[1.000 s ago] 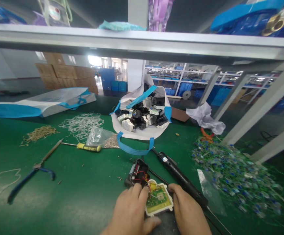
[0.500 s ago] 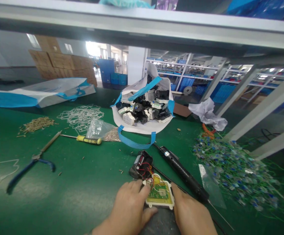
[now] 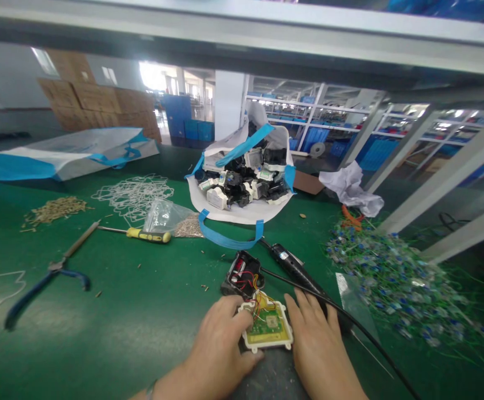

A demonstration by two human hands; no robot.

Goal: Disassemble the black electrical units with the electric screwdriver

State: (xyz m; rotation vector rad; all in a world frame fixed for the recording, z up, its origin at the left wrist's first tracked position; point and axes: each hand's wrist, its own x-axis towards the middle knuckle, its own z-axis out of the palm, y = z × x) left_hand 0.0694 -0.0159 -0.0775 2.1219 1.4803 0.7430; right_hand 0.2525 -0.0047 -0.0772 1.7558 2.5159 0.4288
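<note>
A white plastic housing with a green circuit board [image 3: 267, 328] lies in front of me, tilted. My left hand [image 3: 220, 339] is closed on its left edge, thumb and fingers around the side. Red and yellow wires run from the board to an open black casing [image 3: 244, 275] just behind it. My right hand [image 3: 320, 339] lies at the housing's right side with fingers stretched out, the fingertips by a black cable [image 3: 342, 311]. Beyond these fingers lies a black electric screwdriver [image 3: 294, 266], partly hidden, its thin bit pointing towards me.
A white bag [image 3: 245, 214] full of black and white units stands behind. Pliers [image 3: 58, 266], a yellow-handled screwdriver [image 3: 148, 235], a bag of small screws [image 3: 189, 226] and white wire loops [image 3: 135, 194] lie left. Green wired parts [image 3: 395, 283] are heaped right, beside shelf legs [image 3: 445, 194].
My right hand's fingers have spread forward from the housing's edge. The black cable now crosses over the electric screwdriver towards the lower right. The view has shifted slightly.
</note>
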